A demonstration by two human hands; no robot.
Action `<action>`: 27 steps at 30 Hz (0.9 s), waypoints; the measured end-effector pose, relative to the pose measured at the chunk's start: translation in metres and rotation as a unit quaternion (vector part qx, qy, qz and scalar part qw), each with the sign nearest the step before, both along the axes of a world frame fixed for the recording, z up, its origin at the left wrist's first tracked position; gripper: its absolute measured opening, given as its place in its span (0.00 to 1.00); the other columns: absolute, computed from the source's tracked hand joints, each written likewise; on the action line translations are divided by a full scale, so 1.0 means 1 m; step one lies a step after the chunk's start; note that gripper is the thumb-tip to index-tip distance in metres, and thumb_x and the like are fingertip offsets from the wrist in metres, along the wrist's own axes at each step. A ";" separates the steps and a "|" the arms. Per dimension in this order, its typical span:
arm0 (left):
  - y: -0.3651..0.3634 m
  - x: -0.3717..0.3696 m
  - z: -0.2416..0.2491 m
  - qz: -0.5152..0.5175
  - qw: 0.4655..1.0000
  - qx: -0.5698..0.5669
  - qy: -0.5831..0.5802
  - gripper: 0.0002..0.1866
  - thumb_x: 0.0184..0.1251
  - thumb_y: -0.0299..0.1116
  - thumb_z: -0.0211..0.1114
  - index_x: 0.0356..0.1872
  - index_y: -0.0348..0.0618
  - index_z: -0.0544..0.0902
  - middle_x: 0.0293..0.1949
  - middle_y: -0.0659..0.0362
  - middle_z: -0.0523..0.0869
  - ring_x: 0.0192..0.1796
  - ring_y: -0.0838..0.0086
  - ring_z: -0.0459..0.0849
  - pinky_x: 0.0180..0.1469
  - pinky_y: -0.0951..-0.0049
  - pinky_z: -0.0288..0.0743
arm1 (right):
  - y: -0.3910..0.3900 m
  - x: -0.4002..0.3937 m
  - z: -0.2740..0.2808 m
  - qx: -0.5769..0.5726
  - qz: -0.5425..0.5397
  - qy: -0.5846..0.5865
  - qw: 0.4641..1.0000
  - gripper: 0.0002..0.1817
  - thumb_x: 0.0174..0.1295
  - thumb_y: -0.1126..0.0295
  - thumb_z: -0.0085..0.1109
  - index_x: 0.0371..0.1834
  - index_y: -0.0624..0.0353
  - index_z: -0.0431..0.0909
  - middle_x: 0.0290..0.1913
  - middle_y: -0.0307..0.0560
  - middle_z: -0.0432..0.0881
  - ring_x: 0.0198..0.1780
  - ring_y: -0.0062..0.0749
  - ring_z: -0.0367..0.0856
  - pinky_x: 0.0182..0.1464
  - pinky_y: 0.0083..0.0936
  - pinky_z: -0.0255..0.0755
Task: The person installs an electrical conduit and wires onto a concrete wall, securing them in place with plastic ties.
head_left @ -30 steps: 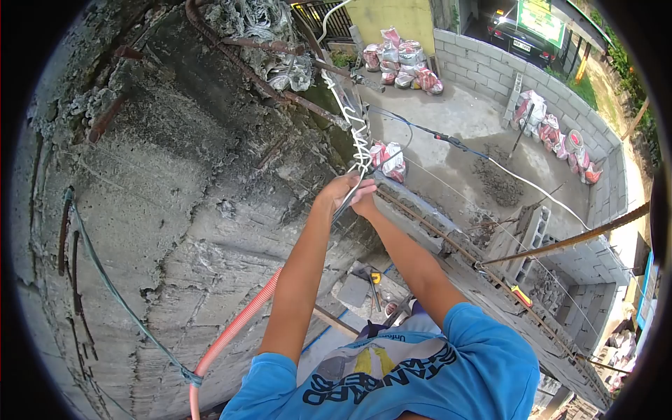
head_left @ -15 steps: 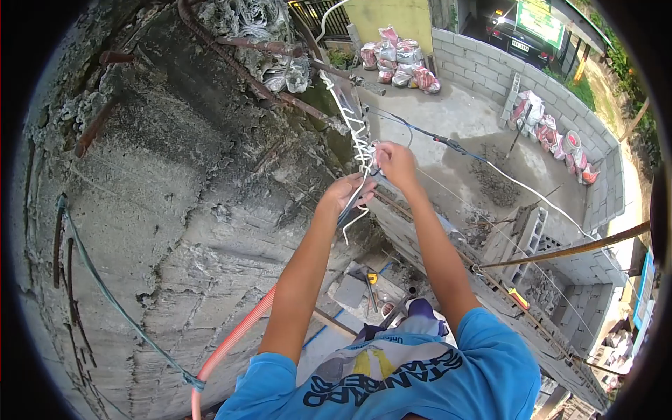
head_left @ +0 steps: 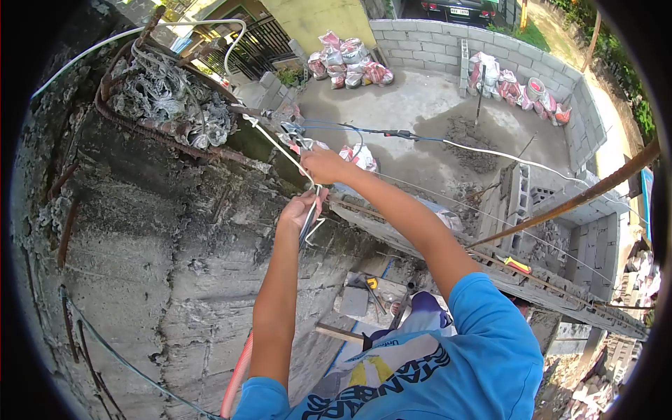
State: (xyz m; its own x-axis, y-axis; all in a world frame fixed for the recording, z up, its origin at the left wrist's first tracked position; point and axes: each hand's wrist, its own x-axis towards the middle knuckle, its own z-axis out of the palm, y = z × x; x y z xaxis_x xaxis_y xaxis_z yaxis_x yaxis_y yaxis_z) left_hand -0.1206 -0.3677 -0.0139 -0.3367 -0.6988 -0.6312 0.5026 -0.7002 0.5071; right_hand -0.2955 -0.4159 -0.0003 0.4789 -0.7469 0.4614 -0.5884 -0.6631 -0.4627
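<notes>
My left hand is closed around a bundle of dark wires and the white cable, below my right hand. The white cable slants up from there to the broken top of the concrete wall, and a loose bent white end hangs under the left hand. My right hand is closed in a pinch just above, beside the cable. A small grey and reddish piece shows at its fingertips; I cannot tell what it is.
Rusty rebar and crumpled grey material stick out of the concrete wall at left. A rusty bar crosses at right above a block wall. Filled sacks stand in the yard below; a tape measure lies lower down.
The view has swung, so the hands appear further left. The white cable, earlier seen in zigzag loops above the hands, now looks straighter. My right hand remains just above my left.
</notes>
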 end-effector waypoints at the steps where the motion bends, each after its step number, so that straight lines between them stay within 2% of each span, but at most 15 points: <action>1: 0.002 -0.001 0.002 0.014 1.000 -0.004 0.003 0.31 0.65 0.13 0.50 0.69 0.36 0.55 0.59 0.42 0.73 0.58 0.62 0.79 0.40 0.75 0.82 | 0.001 -0.001 -0.013 -0.016 -0.020 -0.042 0.999 0.08 0.45 0.73 0.60 0.31 0.51 0.83 0.42 0.47 0.79 0.47 0.46 0.78 0.45 0.41 0.73; 2: 0.004 -0.005 0.007 0.003 1.000 -0.014 -0.023 0.26 0.68 0.16 0.49 0.66 0.32 0.56 0.58 0.43 0.75 0.49 0.67 0.83 0.35 0.78 0.79 | -0.012 0.001 -0.044 -0.059 -0.015 -0.119 0.991 0.08 0.48 0.73 0.60 0.33 0.53 0.81 0.45 0.48 0.76 0.45 0.48 0.78 0.45 0.41 0.73; 5: -0.012 0.008 -0.010 -0.049 0.998 0.027 -0.016 0.19 0.69 0.20 0.48 0.60 0.29 0.61 0.55 0.45 0.77 0.36 0.72 0.82 0.33 0.80 0.78 | 0.031 -0.003 -0.051 0.010 -0.178 -0.278 0.944 0.05 0.52 0.73 0.58 0.33 0.56 0.79 0.43 0.50 0.75 0.44 0.51 0.77 0.45 0.44 0.73; 6: -0.006 -0.003 0.005 -0.052 0.997 0.038 -0.051 0.14 0.70 0.23 0.48 0.54 0.29 0.65 0.53 0.46 0.80 0.27 0.77 0.77 0.29 0.81 0.76 | 0.039 0.000 -0.054 0.050 -0.232 -0.324 0.916 0.05 0.53 0.72 0.58 0.32 0.58 0.78 0.42 0.51 0.74 0.43 0.51 0.77 0.45 0.45 0.73; 7: -0.009 -0.005 0.006 -0.064 0.995 0.053 -0.050 0.14 0.69 0.24 0.50 0.53 0.30 0.67 0.53 0.46 0.80 0.27 0.77 0.77 0.26 0.81 0.74 | 0.041 0.000 -0.054 0.052 -0.247 -0.299 0.920 0.05 0.52 0.72 0.58 0.33 0.58 0.79 0.41 0.51 0.74 0.43 0.50 0.77 0.44 0.44 0.73; 9: -0.014 -0.003 0.003 -0.072 0.994 0.043 -0.074 0.13 0.70 0.22 0.48 0.52 0.30 0.68 0.52 0.46 0.80 0.33 0.77 0.82 0.23 0.81 0.73 | 0.048 0.000 -0.053 0.053 -0.279 -0.250 0.926 0.07 0.51 0.72 0.59 0.33 0.58 0.79 0.40 0.52 0.75 0.43 0.49 0.77 0.42 0.43 0.73; 12: -0.011 -0.006 0.011 -0.072 0.991 0.018 -0.111 0.13 0.71 0.22 0.46 0.54 0.32 0.68 0.53 0.50 0.79 0.46 0.76 0.84 0.21 0.82 0.73 | 0.039 -0.014 -0.034 -0.055 -0.206 -0.068 0.975 0.08 0.47 0.70 0.60 0.32 0.59 0.81 0.37 0.53 0.77 0.42 0.49 0.78 0.42 0.42 0.73; 15: -0.008 -0.006 0.004 -0.062 0.993 -0.002 -0.099 0.14 0.73 0.22 0.44 0.56 0.35 0.68 0.55 0.54 0.78 0.55 0.76 0.81 0.20 0.83 0.72 | 0.008 -0.022 -0.022 -0.077 -0.098 0.044 0.991 0.09 0.43 0.68 0.61 0.28 0.60 0.82 0.35 0.54 0.79 0.42 0.49 0.77 0.43 0.41 0.73; 16: -0.009 -0.005 -0.002 -0.068 0.994 -0.011 -0.088 0.15 0.73 0.23 0.46 0.59 0.40 0.68 0.57 0.58 0.77 0.55 0.77 0.81 0.21 0.85 0.72 | 0.003 -0.022 -0.006 -0.044 -0.071 0.086 0.993 0.09 0.41 0.68 0.60 0.26 0.62 0.81 0.34 0.55 0.80 0.43 0.52 0.76 0.46 0.42 0.72; 19: -0.010 -0.002 -0.009 -0.072 0.994 -0.028 -0.082 0.18 0.73 0.23 0.47 0.61 0.43 0.67 0.56 0.58 0.77 0.54 0.77 0.81 0.21 0.85 0.73 | -0.029 -0.009 -0.001 -0.078 0.044 0.070 0.993 0.09 0.41 0.70 0.59 0.25 0.64 0.81 0.30 0.55 0.81 0.40 0.54 0.78 0.44 0.43 0.73; 20: -0.009 -0.003 -0.007 -0.069 0.994 -0.027 -0.086 0.19 0.73 0.22 0.47 0.63 0.46 0.66 0.56 0.59 0.78 0.53 0.78 0.81 0.20 0.86 0.73 | -0.037 -0.003 0.005 0.078 0.080 0.091 0.990 0.10 0.42 0.72 0.57 0.27 0.66 0.82 0.29 0.56 0.83 0.38 0.52 0.81 0.42 0.40 0.75; 23: -0.008 0.001 -0.012 -0.074 0.991 -0.045 -0.101 0.21 0.72 0.21 0.47 0.64 0.48 0.64 0.55 0.61 0.78 0.51 0.79 0.82 0.20 0.87 0.73 | -0.051 0.015 0.002 0.169 0.150 0.008 0.974 0.13 0.36 0.76 0.57 0.29 0.61 0.84 0.36 0.52 0.85 0.35 0.48 0.83 0.36 0.35 0.75; 24: -0.011 0.005 -0.018 -0.084 0.990 -0.047 -0.103 0.24 0.72 0.21 0.48 0.66 0.52 0.62 0.54 0.62 0.79 0.50 0.80 0.82 0.20 0.87 0.73 | -0.072 0.026 -0.010 0.171 0.168 0.080 0.968 0.16 0.39 0.78 0.57 0.34 0.59 0.86 0.43 0.50 0.86 0.40 0.41 0.85 0.38 0.33 0.77; 27: -0.010 0.012 -0.025 -0.074 0.988 -0.059 -0.123 0.27 0.72 0.20 0.48 0.69 0.56 0.59 0.54 0.62 0.79 0.49 0.80 0.82 0.21 0.87 0.73 | -0.067 0.029 0.028 0.378 0.167 0.159 0.897 0.18 0.41 0.78 0.59 0.40 0.60 0.85 0.44 0.46 0.86 0.39 0.36 0.85 0.39 0.31 0.78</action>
State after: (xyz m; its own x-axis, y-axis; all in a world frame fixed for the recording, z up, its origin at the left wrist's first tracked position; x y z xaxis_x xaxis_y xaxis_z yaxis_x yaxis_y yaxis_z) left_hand -0.1083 -0.3774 -0.0394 -0.2870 -0.7272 -0.6235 0.2511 -0.6852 0.6836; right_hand -0.2665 -0.4830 0.0275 0.7512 -0.5794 -0.3162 -0.5975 -0.3936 -0.6986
